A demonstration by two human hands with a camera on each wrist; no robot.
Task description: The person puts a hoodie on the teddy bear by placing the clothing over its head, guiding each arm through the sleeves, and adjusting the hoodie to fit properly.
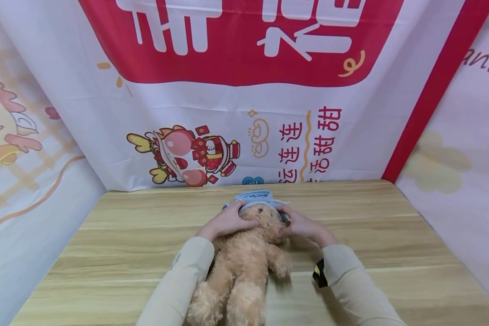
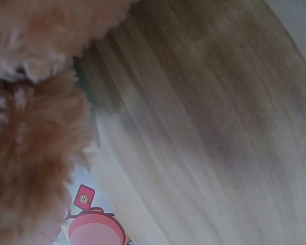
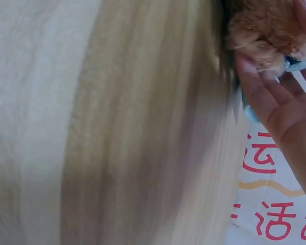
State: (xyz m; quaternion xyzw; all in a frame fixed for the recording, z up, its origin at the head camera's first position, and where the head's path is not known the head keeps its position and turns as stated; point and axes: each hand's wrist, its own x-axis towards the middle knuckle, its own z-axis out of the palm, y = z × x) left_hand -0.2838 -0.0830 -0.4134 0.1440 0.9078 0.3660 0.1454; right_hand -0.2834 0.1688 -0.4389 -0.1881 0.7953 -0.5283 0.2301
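A light brown teddy bear (image 1: 244,258) lies on its back on the wooden table, with its head toward the back wall. It has a light blue cloth hat (image 1: 254,196) at the top of its head. My left hand (image 1: 227,220) grips the left side of the head, thumb on the cheek and fingertips at the hat's edge. On the other side my right hand (image 1: 300,225) holds the head by the hat's rim. In the right wrist view, its curled fingers (image 3: 265,99) press brown fur beside blue trim (image 3: 299,65). Only fur (image 2: 35,153) shows in the left wrist view, not the hand.
The wood-grain table (image 1: 146,235) reaches back to a white and red printed cloth (image 1: 236,104). More printed cloth hangs at the left (image 1: 24,136) and right (image 1: 452,172). A black strap (image 1: 320,274) is at the right sleeve.
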